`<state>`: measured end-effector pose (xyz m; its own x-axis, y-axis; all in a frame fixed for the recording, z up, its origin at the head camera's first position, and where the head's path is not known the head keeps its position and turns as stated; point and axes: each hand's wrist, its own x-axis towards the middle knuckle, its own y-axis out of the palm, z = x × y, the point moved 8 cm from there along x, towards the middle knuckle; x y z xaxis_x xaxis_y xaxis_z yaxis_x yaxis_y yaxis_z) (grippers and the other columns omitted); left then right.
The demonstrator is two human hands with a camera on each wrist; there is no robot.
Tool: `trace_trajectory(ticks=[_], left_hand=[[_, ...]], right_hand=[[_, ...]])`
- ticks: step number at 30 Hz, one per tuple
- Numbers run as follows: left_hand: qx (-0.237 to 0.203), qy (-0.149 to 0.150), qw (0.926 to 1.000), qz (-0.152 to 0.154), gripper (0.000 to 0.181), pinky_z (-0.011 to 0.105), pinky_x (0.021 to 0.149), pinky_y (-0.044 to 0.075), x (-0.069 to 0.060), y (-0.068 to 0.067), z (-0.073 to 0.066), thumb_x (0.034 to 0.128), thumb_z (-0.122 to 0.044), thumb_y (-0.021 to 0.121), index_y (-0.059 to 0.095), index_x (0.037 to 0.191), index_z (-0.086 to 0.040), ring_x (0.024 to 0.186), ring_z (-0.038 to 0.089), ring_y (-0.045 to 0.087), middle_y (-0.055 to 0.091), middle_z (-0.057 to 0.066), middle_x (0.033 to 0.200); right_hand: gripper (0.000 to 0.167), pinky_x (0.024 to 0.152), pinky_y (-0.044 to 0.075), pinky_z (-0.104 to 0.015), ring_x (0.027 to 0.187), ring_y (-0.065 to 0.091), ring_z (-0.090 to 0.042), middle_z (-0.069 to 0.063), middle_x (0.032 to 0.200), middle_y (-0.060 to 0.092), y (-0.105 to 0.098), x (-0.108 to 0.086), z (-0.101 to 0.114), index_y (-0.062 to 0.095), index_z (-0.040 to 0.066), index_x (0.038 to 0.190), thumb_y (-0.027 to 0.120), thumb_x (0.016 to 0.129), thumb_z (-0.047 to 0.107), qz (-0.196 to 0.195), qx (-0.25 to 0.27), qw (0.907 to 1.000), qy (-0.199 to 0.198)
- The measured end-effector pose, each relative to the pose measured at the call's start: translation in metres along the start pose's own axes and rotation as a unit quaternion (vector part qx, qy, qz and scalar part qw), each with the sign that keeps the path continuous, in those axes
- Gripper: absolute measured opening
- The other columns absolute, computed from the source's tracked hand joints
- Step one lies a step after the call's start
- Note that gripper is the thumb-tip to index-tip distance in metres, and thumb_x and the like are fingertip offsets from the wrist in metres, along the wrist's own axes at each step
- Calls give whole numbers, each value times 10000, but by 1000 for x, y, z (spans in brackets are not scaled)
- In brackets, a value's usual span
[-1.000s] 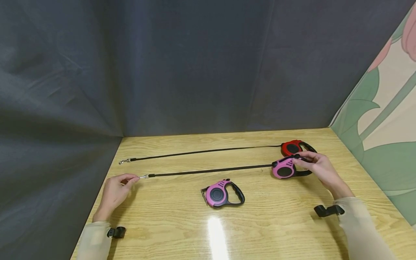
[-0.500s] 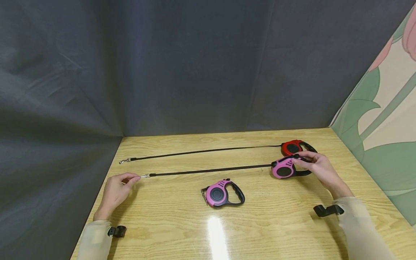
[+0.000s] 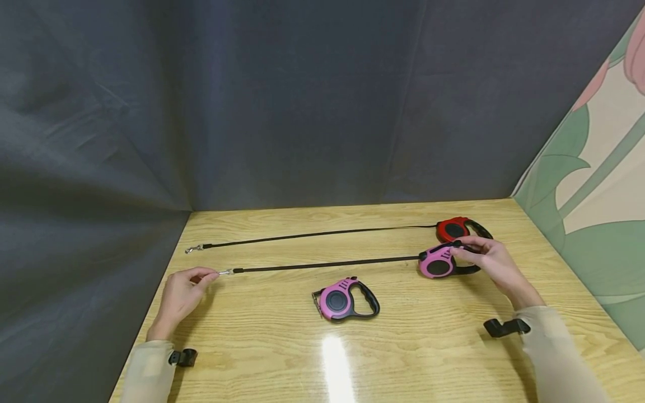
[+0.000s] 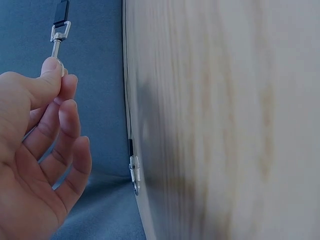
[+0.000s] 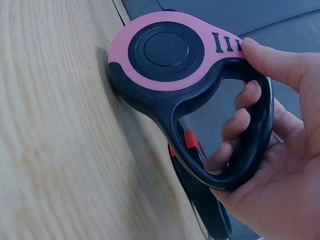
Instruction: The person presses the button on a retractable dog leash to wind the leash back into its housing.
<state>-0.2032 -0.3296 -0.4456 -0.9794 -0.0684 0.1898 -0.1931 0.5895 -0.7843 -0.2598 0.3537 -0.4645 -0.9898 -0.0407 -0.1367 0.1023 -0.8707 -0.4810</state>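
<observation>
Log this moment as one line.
left hand: pinches silver snap hook | right hand: grips pink leash reel | black cord: straight between | red leash reel: farther back, extended | second pink leash reel: untouched

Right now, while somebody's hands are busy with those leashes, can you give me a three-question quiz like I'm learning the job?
1. Which hand pinches a silver clip?
2. How many leashes have pink on them? A) one B) two C) three
3. True or false: the red leash has its black strap pulled out.

Key:
1. The left hand.
2. B: the held pink leash in the right hand, and the other pink leash lying on the table.
3. True: it stretches across the table.
</observation>
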Motion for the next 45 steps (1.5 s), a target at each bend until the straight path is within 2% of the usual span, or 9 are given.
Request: trace_trajectory(ticks=[8, 14, 17, 21, 28, 34, 45], left_hand=[[75, 99, 9999, -33, 190, 260, 655, 509, 2, 3, -2, 1006, -284, 772, 847, 1053, -116, 753, 113, 666, 804, 51, 901], [72, 214, 9997, -66, 152, 253, 638, 501, 4, 5, -5, 1000, -258, 779, 849, 1036, -128, 762, 145, 682, 802, 33, 871], [73, 211, 9997, -69, 147, 252, 626, 494, 5, 5, -6, 999, -252, 780, 847, 1036, -127, 762, 149, 680, 802, 33, 867], [80, 212, 9997, -73, 142, 250, 613, 487, 5, 5, -6, 998, -240, 781, 847, 1035, -121, 746, 142, 671, 799, 36, 860], [65, 231, 9997, -46, 138, 253, 607, 488, 5, 6, -6, 999, -230, 778, 846, 1041, -117, 743, 133, 669, 802, 46, 871], [14, 235, 9997, -20, 144, 248, 623, 501, 6, 8, -6, 1001, -237, 776, 846, 1042, -118, 750, 137, 675, 804, 45, 881], [-8, 322, 9995, 39, 132, 245, 668, 534, 6, 9, -8, 1002, -219, 774, 847, 1041, -116, 755, 82, 674, 813, 49, 915]], right_hand=[[553, 961, 394, -290, 1106, 481, 90, 375, 1105, 564, 3, -2, 3, 593, 28, 1406, 731, 1022, 403, 40, -23, 10000, 46], [487, 959, 403, -279, 1106, 486, 96, 254, 1257, 624, 3, -1, 3, 626, 76, 1395, 734, 1024, 373, 13, -45, 10000, 12], [528, 955, 407, -270, 1096, 482, 109, 278, 1212, 629, 4, 0, 3, 600, 38, 1431, 725, 1031, 359, 40, -79, 10000, 15], [633, 966, 405, -306, 1101, 467, 101, 385, 1089, 548, 4, 1, 4, 526, -45, 1491, 708, 1042, 364, 102, -153, 9998, 57], [626, 927, 426, -242, 1072, 488, 116, 380, 1076, 567, 4, 0, 4, 533, -43, 1484, 710, 1041, 363, 103, -188, 9997, 68], [627, 962, 401, -324, 1097, 484, 80, 365, 1084, 578, 5, -2, 8, 554, -36, 1447, 725, 1028, 399, 142, -82, 9998, 81], [636, 972, 402, -339, 1129, 474, 46, 359, 1073, 589, 7, -4, 10, 561, -38, 1439, 731, 1022, 411, 145, -114, 9998, 84]])
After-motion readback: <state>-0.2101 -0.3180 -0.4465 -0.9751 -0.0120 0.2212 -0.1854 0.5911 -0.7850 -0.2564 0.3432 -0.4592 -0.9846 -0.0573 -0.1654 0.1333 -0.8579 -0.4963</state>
